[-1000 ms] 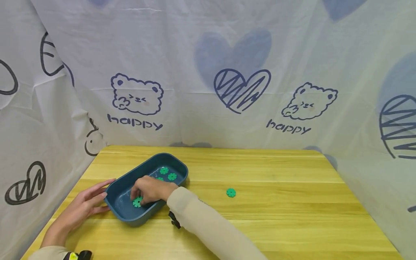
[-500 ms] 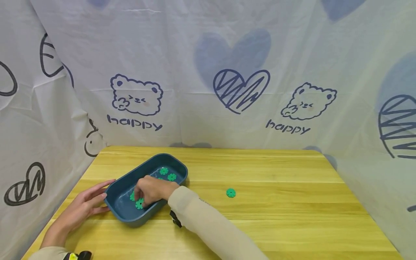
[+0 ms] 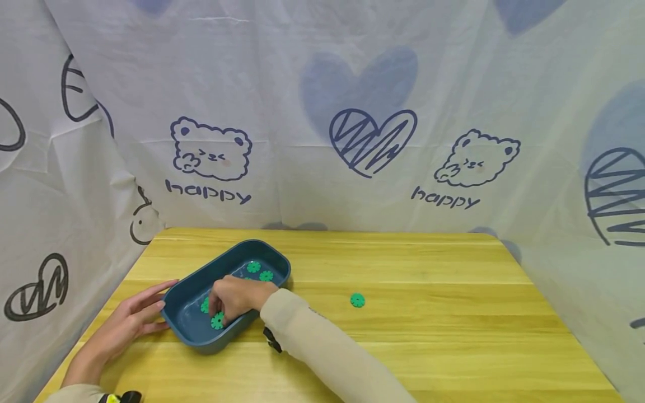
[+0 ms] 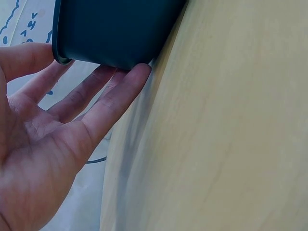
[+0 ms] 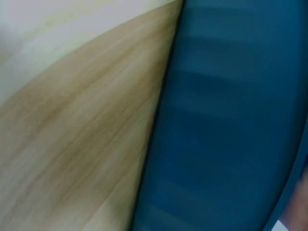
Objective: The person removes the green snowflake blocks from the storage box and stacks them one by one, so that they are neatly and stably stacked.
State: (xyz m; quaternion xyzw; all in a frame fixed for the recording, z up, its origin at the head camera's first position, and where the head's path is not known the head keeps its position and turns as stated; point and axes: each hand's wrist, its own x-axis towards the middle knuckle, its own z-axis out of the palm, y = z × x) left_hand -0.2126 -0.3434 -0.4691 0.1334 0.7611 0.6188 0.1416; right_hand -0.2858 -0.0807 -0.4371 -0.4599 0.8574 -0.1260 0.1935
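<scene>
A dark blue rectangular bin (image 3: 209, 344) with rounded corners stands on the left of the table. My left hand (image 3: 126, 319) rests against its near left end. In the left wrist view the fingers (image 4: 115, 98) are mostly straight, touching the wall and rim from outside. My right hand (image 3: 237, 296) reaches over the bin's right side, its fingers curled down at a green snowflake disc (image 3: 218, 321), which they appear to pinch. Another notched disc (image 3: 204, 305) lies just left of the fingers. Right wrist view: only the bin's outer wall (image 5: 221, 120) shows clearly.
Several more green discs (image 3: 266, 276) lie at the bin's far end, partly hidden by the right hand. One loose disc (image 3: 358, 300) lies on the wooden table (image 3: 428, 336) to the right. A printed cloth (image 3: 302, 184) hangs behind and at both sides.
The disc at my right fingertips has shifted slightly towards me and right with the hand. A second disc, hidden at first, now shows beside the fingers. The left hand stays put.
</scene>
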